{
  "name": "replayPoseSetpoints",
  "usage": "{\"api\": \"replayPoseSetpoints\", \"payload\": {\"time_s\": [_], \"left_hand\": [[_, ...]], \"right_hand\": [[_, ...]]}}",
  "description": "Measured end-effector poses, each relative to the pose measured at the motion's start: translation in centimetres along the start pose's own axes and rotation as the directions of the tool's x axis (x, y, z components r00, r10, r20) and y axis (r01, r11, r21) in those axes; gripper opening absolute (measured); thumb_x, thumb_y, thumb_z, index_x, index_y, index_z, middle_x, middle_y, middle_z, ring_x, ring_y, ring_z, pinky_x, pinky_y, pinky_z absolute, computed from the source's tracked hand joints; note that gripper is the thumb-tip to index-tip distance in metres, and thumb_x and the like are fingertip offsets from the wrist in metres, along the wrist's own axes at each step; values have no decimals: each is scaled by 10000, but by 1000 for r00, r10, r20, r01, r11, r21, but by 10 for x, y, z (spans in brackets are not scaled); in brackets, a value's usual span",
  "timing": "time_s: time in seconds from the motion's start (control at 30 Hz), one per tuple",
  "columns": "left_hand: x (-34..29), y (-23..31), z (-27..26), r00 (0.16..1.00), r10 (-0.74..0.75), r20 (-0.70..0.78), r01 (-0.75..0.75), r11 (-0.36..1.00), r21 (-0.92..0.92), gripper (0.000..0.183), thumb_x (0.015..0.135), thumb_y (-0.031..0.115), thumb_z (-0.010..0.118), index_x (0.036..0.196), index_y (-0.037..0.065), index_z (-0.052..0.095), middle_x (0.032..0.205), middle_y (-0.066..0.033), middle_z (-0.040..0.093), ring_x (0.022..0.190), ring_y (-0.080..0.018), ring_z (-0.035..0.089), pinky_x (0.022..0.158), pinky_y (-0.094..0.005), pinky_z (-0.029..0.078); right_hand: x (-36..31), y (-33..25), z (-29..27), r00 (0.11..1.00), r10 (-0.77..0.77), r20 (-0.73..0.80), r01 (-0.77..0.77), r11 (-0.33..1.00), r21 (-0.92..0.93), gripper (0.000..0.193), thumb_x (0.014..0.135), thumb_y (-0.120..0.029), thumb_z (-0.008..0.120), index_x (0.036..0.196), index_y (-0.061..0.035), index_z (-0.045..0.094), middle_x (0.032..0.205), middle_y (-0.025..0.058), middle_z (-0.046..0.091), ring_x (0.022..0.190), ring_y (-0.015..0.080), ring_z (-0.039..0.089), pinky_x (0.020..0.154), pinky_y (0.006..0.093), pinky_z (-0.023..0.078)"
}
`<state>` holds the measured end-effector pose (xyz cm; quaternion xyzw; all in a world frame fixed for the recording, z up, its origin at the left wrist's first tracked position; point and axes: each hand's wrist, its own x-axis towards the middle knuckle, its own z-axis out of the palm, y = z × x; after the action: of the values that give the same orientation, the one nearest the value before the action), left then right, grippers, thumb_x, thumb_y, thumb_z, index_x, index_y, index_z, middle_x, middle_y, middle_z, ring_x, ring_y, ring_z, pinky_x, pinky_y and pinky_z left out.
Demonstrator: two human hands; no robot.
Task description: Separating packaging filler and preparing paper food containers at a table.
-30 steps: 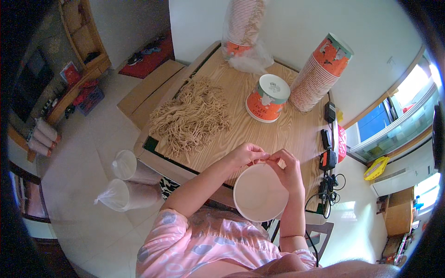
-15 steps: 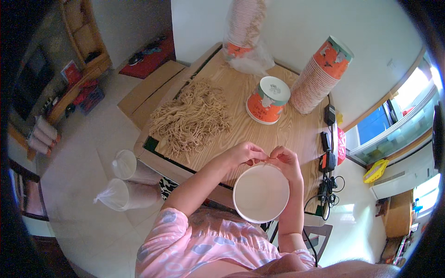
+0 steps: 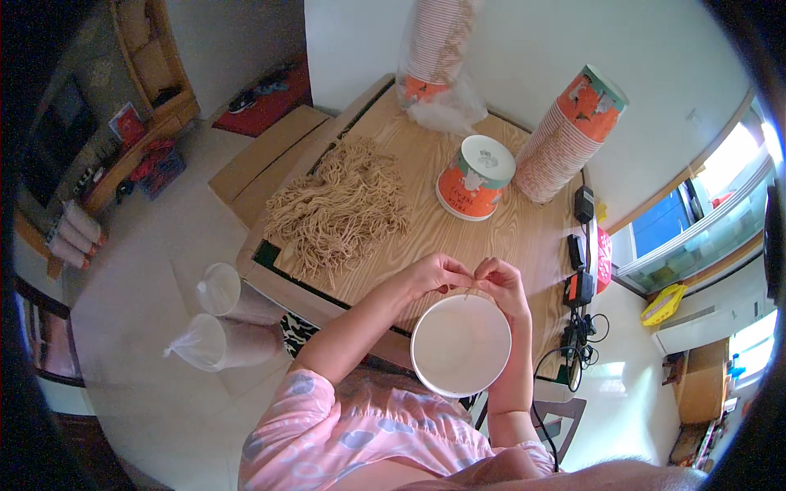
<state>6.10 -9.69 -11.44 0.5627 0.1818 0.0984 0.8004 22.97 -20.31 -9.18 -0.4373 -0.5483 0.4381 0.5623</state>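
Note:
A white-lined paper bucket faces me with its open mouth, in front of my body at the table's near edge. At its far rim my left hand and my right hand meet, fingertips pinched close together. Between them a short bit of tan cord shows by the rim; the fingers hide most of it. A loose heap of the same kind of cord lies on the table's left part. Beyond my hands an orange and green paper bucket stands upside down.
A tall stack of buckets leans at the right back of the wooden table. Another stack in clear plastic stands behind. Black power adapters and cables line the right edge. Bagged bucket stacks lie on the floor at left.
My fingertips have drawn closer together above the bucket's rim, and a bit of cord now shows below them. The bucket has barely moved.

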Motion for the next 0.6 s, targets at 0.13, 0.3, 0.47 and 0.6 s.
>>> {"api": "replayPoseSetpoints", "payload": {"time_s": [0.13,0.3,0.47,0.6], "left_hand": [[-6,0,1,999,20,-30,-21,999,-36,226,786,232,683,936,64,683,702,49,588,588,-47,479,532,-203,376],[-8,6,3,997,25,-68,-26,1000,-14,220,784,233,683,924,63,680,680,53,575,573,-44,468,523,-204,367],[-11,8,5,997,8,-81,-10,999,-34,190,779,229,692,893,78,677,681,52,580,571,-37,467,521,-202,362],[-14,8,5,995,9,-102,-17,997,-74,176,781,225,692,884,84,668,685,52,581,575,-34,467,528,-195,361]], "right_hand": [[-2,-9,7,992,110,-53,-113,992,-56,122,782,-31,682,841,-9,578,807,29,572,757,102,547,705,237,440],[-4,-19,9,985,151,-84,-160,981,-114,93,793,22,640,866,-9,592,824,24,578,776,95,549,719,230,436],[-4,-18,9,996,83,-42,-90,973,-214,92,786,67,612,836,-8,596,811,23,576,803,100,545,749,229,428],[-8,-19,7,999,47,-9,-48,967,-249,99,781,73,609,843,-3,596,804,27,577,801,103,549,748,236,432]]}}
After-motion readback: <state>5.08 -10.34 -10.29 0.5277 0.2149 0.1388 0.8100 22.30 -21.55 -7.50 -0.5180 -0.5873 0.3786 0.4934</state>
